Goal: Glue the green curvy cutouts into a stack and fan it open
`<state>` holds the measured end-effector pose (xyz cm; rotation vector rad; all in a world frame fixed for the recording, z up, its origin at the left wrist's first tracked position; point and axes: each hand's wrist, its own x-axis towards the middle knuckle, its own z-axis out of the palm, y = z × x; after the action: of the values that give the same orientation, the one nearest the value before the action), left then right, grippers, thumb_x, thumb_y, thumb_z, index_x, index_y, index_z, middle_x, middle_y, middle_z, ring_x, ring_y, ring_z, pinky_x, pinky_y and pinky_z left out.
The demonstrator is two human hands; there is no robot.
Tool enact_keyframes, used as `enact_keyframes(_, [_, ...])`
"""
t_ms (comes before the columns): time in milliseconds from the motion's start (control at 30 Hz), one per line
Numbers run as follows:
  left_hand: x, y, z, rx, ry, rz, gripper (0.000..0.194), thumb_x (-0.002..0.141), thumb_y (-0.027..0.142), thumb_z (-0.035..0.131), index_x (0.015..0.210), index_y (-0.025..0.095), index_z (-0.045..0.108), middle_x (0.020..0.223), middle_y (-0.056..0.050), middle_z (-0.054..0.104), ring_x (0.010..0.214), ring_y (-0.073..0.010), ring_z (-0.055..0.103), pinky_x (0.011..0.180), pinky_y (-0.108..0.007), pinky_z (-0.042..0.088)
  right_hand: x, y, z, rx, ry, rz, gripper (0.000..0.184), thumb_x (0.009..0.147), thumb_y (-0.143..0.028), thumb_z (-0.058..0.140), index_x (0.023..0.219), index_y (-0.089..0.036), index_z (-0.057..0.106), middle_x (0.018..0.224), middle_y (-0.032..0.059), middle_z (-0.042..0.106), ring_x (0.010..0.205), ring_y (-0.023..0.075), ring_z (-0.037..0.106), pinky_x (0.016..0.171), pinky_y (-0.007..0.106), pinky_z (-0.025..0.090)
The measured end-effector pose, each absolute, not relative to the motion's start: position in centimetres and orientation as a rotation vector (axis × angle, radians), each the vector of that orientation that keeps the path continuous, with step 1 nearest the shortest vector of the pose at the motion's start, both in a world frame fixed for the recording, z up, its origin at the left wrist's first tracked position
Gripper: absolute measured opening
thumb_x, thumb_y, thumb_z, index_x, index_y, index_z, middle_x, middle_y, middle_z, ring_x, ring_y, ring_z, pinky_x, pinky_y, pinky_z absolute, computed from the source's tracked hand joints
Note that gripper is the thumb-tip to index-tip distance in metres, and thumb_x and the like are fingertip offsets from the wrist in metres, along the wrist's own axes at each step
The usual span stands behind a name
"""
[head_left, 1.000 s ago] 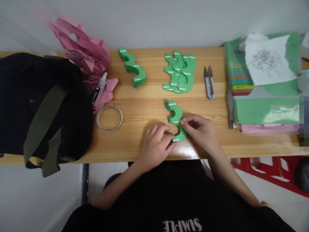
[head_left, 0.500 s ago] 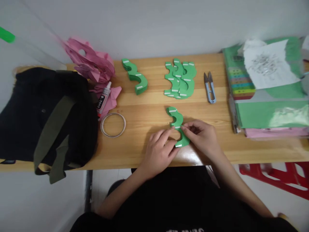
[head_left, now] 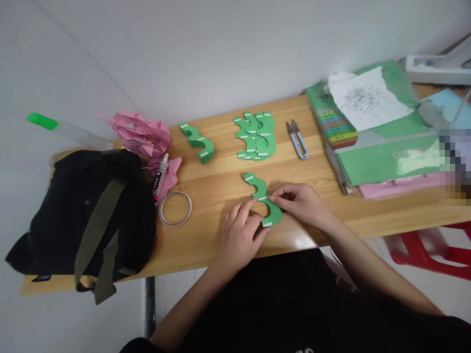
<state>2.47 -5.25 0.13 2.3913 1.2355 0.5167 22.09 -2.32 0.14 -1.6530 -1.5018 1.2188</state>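
Your right hand [head_left: 302, 202] is pinching its grip at the right edge of the thick green wavy paper stack [head_left: 260, 188], beside the middle white strip [head_left: 262, 198]. Your left hand [head_left: 239, 236] is touching the stack's left side; whether that grip is clamping it or only steadying it, you cannot tell. Your left index finger is now reaching farther up than a second ago, towards the middle strip, so both hands are working around that strip. The stack is lying near you on the pale wooden worktop [head_left: 215, 189]. A matching green pile [head_left: 200, 142] is sitting far left, overlapping green wavy pieces [head_left: 255, 138] are lying straight beyond, and blue-handled snips [head_left: 296, 134] are resting to their right.
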Motion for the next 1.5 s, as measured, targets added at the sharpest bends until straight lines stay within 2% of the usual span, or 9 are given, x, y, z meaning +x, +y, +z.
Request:
enact_keyframes(133, [2.6, -4.9, 0.5, 2.415, 1.207, 0.525, 0.012, 0.086, 0.03, 0.064, 0.083, 0.018, 0.065, 0.128, -0.011, 0.057, 0.107, -0.0284, 0.052, 0.086, -0.048, 0.049, 22.3, -2.0, 0.1, -1.651, -1.504, 1.215, 0.019, 0.069, -0.035, 0.069, 0.065, -0.017, 0.069, 0.057, 0.0004, 0.064, 0.049, 0.0101, 0.051, 0.046, 0.023, 0.037])
enact_keyframes(267, [2.7, -4.6, 0.3, 2.441, 1.216, 0.568, 0.013, 0.088, 0.023, 0.059, 0.078, 0.019, 0.067, 0.122, -0.009, 0.059, 0.104, -0.0265, 0.053, 0.084, -0.046, 0.049, 22.1, -2.2, 0.0, -1.646, -1.486, 1.191, 0.016, 0.067, -0.034, 0.07, 0.065, -0.017, 0.068, 0.053, -0.0012, 0.06, 0.047, 0.0097, 0.049, 0.045, 0.022, 0.037])
enact_keyframes(533, [2.8, -3.9, 0.5, 2.546, 1.191, 0.521, 0.009, 0.083, 0.025, 0.064, 0.078, 0.017, 0.063, 0.118, -0.011, 0.06, 0.104, -0.0286, 0.055, 0.081, -0.045, 0.049, 21.4, -1.2, 0.5, -1.693, -1.546, 1.156, 0.022, 0.072, -0.038, 0.066, 0.072, -0.017, 0.068, 0.05, -0.0035, 0.051, 0.046, 0.0087, 0.042, 0.044, 0.022, 0.033])
enact_keyframes(800, [2.7, -2.2, 0.3, 2.705, 1.012, 0.509, 0.018, 0.082, 0.03, 0.06, 0.091, 0.016, 0.062, 0.109, -0.014, 0.059, 0.109, -0.0288, 0.054, 0.088, -0.041, 0.049, 20.9, 1.6, 1.2, -1.643, -1.726, 1.107, 0.023, 0.076, -0.04, 0.064, 0.078, -0.017, 0.069, 0.053, -0.0023, 0.054, 0.047, 0.0098, 0.045, 0.048, 0.024, 0.034])
enact_keyframes(1033, [2.8, -1.7, -0.6, 2.755, 0.957, 0.569, 0.025, 0.088, 0.035, 0.045, 0.091, 0.015, 0.061, 0.1, -0.012, 0.063, 0.099, -0.0265, 0.056, 0.085, -0.037, 0.047, 20.3, 2.7, 0.6, -1.602, -1.758, 1.025, 0.021, 0.081, -0.034, 0.06, 0.072, -0.017, 0.068, 0.061, 0.001, 0.064, 0.051, 0.0102, 0.05, 0.049, 0.023, 0.039])
enact_keyframes(1133, [2.7, -1.4, -0.7, 2.752, 0.95, 0.601, 0.035, 0.09, 0.036, 0.04, 0.1, 0.011, 0.062, 0.1, -0.012, 0.064, 0.099, -0.0263, 0.056, 0.084, -0.036, 0.046, 20.5, 2.7, 0.3, -1.642, -1.695, 1.055, 0.02, 0.08, -0.034, 0.062, 0.073, -0.017, 0.068, 0.061, 0.0012, 0.064, 0.05, 0.0105, 0.052, 0.048, 0.022, 0.041])
enact_keyframes(1233, [2.7, -1.3, -0.7, 2.749, 0.939, 0.602, 0.04, 0.09, 0.036, 0.041, 0.106, 0.007, 0.062, 0.101, -0.012, 0.065, 0.102, -0.0264, 0.055, 0.087, -0.036, 0.044, 20.7, 2.7, 0.4, -1.669, -1.674, 1.078, 0.02, 0.079, -0.036, 0.064, 0.074, -0.017, 0.068, 0.063, 0.0017, 0.066, 0.05, 0.0108, 0.054, 0.047, 0.022, 0.043])
enact_keyframes(1500, [2.7, -1.3, -0.8, 2.746, 0.92, 0.572, 0.036, 0.088, 0.036, 0.045, 0.101, 0.009, 0.065, 0.104, -0.012, 0.065, 0.102, -0.0265, 0.055, 0.088, -0.036, 0.043, 20.5, 2.5, 0.7, -1.694, -1.663, 1.08, 0.018, 0.079, -0.034, 0.065, 0.073, -0.018, 0.066, 0.063, 0.0015, 0.066, 0.05, 0.0109, 0.055, 0.048, 0.022, 0.044])
